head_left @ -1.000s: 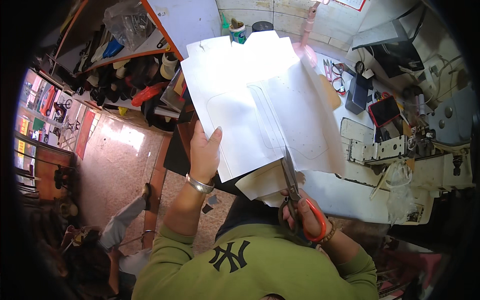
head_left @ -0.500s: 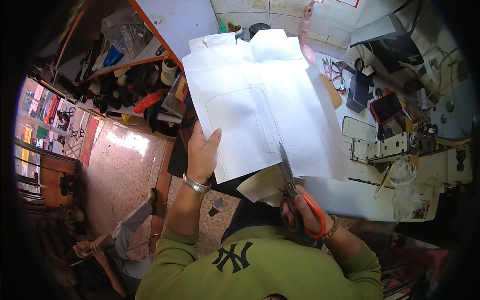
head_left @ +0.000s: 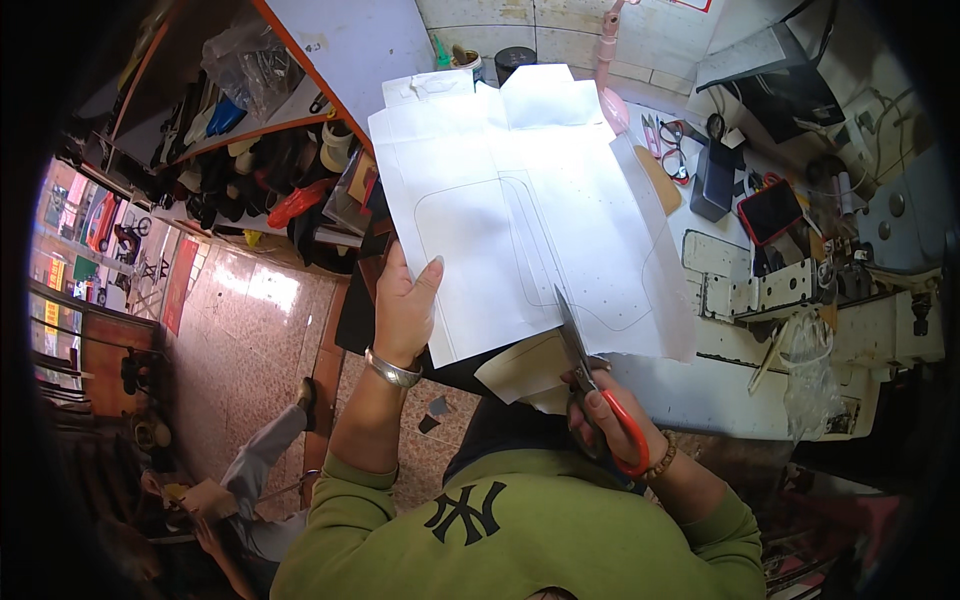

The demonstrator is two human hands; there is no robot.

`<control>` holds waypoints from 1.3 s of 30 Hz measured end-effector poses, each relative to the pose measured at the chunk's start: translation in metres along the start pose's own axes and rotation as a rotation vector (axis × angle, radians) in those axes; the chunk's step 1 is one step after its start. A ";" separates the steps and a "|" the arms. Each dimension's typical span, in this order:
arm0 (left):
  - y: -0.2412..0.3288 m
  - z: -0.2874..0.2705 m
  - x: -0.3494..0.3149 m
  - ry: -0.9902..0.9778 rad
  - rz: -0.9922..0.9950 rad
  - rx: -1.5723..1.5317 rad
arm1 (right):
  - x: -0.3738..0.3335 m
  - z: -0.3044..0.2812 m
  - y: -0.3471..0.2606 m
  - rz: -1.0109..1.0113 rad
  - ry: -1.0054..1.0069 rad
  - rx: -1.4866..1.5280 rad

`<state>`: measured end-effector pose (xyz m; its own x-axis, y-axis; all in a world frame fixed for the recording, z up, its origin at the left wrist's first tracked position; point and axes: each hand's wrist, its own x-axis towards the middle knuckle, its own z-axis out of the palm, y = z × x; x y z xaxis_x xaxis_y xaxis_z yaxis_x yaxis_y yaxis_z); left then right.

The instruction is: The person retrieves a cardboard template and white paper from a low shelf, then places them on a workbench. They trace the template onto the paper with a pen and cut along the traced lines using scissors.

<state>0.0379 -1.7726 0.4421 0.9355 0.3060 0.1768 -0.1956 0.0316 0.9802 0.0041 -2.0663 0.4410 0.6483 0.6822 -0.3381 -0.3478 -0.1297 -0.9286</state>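
Note:
My left hand (head_left: 405, 310) grips the lower left edge of a large creased white sheet of paper (head_left: 455, 260), its thumb on top. Pencil-like outlines with rounded corners and rows of small dots run over the sheet. My right hand (head_left: 612, 412) holds large scissors (head_left: 572, 338) with an orange-red handle loop and a dark one. Their blades point up and away, lying at the sheet's lower edge beside the drawn outline. Under that edge a smaller cream piece of paper (head_left: 525, 368) shows, partly hidden by the white sheet.
At right, the white worktable (head_left: 690, 405) carries a sewing machine (head_left: 770, 293), a dark case (head_left: 714, 180), a red-edged phone (head_left: 771, 212) and a clear plastic bag (head_left: 812, 380). Packed shelves (head_left: 250, 185) stand at left. Another person's leg (head_left: 265, 455) shows at lower left.
The white sheet has shifted very slightly, and the scissors' handle loops sit a little closer together. At lower left, the other person's hands and the tan thing they hold have moved.

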 end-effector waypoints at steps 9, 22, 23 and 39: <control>0.002 0.002 -0.001 0.018 -0.014 0.035 | -0.002 0.001 0.000 0.033 0.011 0.045; -0.001 0.001 -0.005 0.034 0.062 0.008 | -0.004 0.006 -0.003 0.020 0.040 0.054; -0.001 0.001 -0.005 0.034 0.063 0.008 | -0.004 0.006 -0.003 0.022 0.042 0.060; 0.001 0.002 -0.007 0.022 0.093 0.020 | -0.006 0.007 -0.002 0.016 0.070 0.040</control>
<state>0.0318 -1.7761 0.4417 0.9068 0.3270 0.2658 -0.2756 -0.0170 0.9611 -0.0040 -2.0652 0.4464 0.6881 0.6279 -0.3637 -0.3838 -0.1105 -0.9168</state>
